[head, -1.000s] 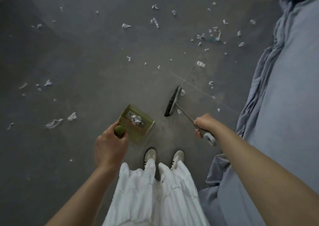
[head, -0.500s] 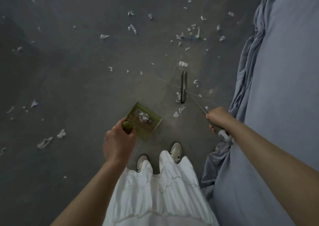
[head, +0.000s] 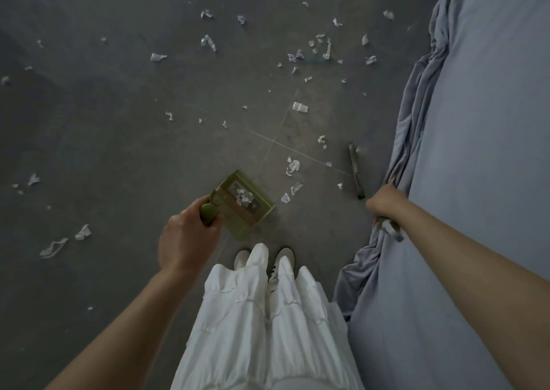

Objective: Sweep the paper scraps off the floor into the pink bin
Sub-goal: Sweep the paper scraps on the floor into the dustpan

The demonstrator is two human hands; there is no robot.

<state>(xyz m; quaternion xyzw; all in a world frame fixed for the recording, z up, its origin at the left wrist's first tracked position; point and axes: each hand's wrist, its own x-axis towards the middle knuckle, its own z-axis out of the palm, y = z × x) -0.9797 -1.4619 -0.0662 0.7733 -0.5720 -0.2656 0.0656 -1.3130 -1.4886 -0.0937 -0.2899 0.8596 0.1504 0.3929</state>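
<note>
A home bedroom – grey-sheeted bed (head: 476,151) beside tiled floor (head: 119,121)

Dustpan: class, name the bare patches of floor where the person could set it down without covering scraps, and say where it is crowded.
Bare floor lies left of the dustpan, between the left hand and the two large scraps, and further left. Another lies between the dustpan, the shoes and the grey sheet. It is crowded ahead, from the brush head to the scrap cluster.
</note>
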